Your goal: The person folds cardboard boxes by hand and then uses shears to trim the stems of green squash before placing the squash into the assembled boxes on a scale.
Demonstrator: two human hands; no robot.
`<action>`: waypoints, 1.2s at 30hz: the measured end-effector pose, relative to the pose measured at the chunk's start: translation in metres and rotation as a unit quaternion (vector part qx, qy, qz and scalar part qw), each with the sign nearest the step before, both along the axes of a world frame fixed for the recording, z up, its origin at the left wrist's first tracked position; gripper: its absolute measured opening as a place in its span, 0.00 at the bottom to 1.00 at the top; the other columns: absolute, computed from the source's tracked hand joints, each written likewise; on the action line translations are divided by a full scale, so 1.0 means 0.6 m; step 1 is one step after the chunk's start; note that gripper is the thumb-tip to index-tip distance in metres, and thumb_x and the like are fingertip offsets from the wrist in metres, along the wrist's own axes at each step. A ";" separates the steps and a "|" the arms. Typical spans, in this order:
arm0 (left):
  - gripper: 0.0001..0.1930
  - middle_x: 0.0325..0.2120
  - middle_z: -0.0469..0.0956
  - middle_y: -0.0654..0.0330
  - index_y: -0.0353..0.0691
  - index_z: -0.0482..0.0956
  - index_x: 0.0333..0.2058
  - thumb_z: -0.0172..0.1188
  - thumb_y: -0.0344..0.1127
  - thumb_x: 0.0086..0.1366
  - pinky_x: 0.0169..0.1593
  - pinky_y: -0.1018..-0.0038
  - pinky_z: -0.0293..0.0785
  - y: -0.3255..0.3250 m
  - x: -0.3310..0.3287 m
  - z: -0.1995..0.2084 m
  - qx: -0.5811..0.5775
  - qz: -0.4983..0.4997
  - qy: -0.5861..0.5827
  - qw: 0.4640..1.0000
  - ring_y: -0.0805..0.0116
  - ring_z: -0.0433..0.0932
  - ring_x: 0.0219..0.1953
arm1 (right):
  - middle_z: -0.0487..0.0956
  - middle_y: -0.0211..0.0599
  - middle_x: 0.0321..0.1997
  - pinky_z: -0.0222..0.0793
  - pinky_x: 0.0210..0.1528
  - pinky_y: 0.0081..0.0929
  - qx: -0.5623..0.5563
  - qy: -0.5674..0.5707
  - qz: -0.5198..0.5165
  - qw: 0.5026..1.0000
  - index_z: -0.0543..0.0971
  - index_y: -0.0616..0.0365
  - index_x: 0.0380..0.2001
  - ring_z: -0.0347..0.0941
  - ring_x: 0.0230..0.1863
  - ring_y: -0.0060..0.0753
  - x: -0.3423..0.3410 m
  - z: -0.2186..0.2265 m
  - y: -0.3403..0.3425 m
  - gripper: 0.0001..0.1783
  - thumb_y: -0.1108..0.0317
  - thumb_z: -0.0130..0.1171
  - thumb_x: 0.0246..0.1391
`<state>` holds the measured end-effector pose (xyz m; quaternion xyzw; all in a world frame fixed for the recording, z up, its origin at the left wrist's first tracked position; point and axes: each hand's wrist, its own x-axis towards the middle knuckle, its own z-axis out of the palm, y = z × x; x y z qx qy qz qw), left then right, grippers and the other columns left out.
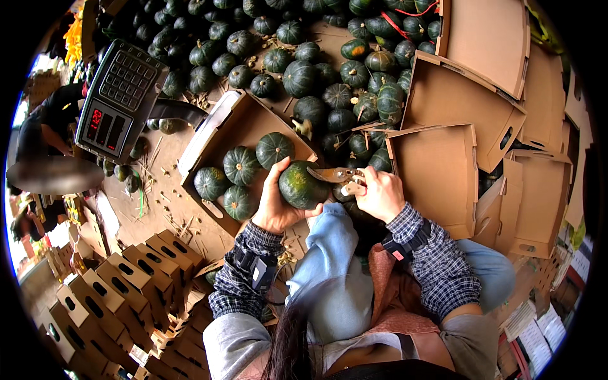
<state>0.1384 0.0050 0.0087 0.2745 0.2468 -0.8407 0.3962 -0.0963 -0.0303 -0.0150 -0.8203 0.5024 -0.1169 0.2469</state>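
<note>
My left hand (274, 201) is closed around a dark green kabocha squash (303, 185) with a yellowish patch, raised in front of my knee. In my right hand (382, 194) is a pair of pruning shears (339, 175); their metal jaws reach the squash's right side, where a stem would sit, though I cannot see one clearly. Just beyond my left hand, an open cardboard box (252, 126) on the scale holds several squashes, one of them a striped green squash (240, 166).
A digital scale display (119, 98) stands at the left. Loose squashes (301, 79) cover the floor ahead. Empty cardboard trays (437, 177) lie at the right, and upright folded boxes (120, 278) line the lower left. Another person (50, 120) is at the far left.
</note>
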 end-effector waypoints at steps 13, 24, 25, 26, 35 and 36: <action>0.31 0.54 0.66 0.47 0.41 0.62 0.57 0.52 0.51 0.60 0.56 0.38 0.60 -0.012 -0.029 0.003 -0.113 0.071 -0.121 0.984 0.45 0.66 0.56 | 0.75 0.44 0.29 0.70 0.34 0.37 0.072 -0.128 -0.083 0.986 0.72 0.62 0.37 0.73 0.30 0.47 -0.005 0.025 -0.004 0.24 0.63 0.67 0.36; 0.35 0.54 0.65 0.53 0.52 0.57 0.59 0.61 0.42 0.52 0.58 0.42 0.60 0.025 0.061 0.011 -0.209 0.219 -0.237 0.923 0.45 0.63 0.59 | 0.73 0.32 0.26 0.67 0.37 0.24 0.455 -0.422 -0.289 0.729 0.72 0.64 0.36 0.70 0.30 0.26 -0.089 0.006 0.009 0.16 0.68 0.61 0.45; 0.36 0.53 0.65 0.53 0.52 0.56 0.59 0.61 0.39 0.52 0.57 0.45 0.63 0.008 0.051 0.014 -0.237 0.186 -0.282 0.911 0.48 0.65 0.57 | 0.74 0.33 0.27 0.68 0.38 0.25 0.476 -0.468 -0.298 0.682 0.71 0.64 0.38 0.71 0.31 0.28 -0.094 0.001 0.012 0.16 0.68 0.59 0.46; 0.37 0.52 0.66 0.54 0.51 0.55 0.60 0.61 0.36 0.51 0.56 0.48 0.66 -0.009 0.035 0.022 -0.261 0.154 -0.328 0.895 0.50 0.67 0.55 | 0.75 0.39 0.31 0.68 0.42 0.30 0.490 -0.539 -0.278 0.627 0.72 0.66 0.41 0.72 0.35 0.34 -0.099 -0.005 0.012 0.16 0.68 0.55 0.49; 0.40 0.51 0.56 0.37 0.51 0.63 0.53 0.71 0.38 0.38 0.51 0.49 0.66 -0.209 -0.138 -0.117 -0.448 -0.206 -0.798 0.346 0.35 0.59 0.50 | 0.75 0.40 0.35 0.64 0.53 0.36 0.309 -0.544 -0.368 0.687 0.72 0.67 0.43 0.71 0.42 0.36 -0.189 0.037 -0.030 0.17 0.68 0.52 0.51; 0.40 0.51 0.55 0.36 0.50 0.62 0.54 0.71 0.38 0.39 0.50 0.49 0.66 -0.219 -0.146 -0.137 -0.425 -0.206 -0.798 0.375 0.35 0.58 0.50 | 0.74 0.41 0.37 0.63 0.54 0.37 0.308 -0.543 -0.376 0.685 0.71 0.68 0.45 0.70 0.44 0.39 -0.202 0.027 -0.026 0.19 0.66 0.51 0.52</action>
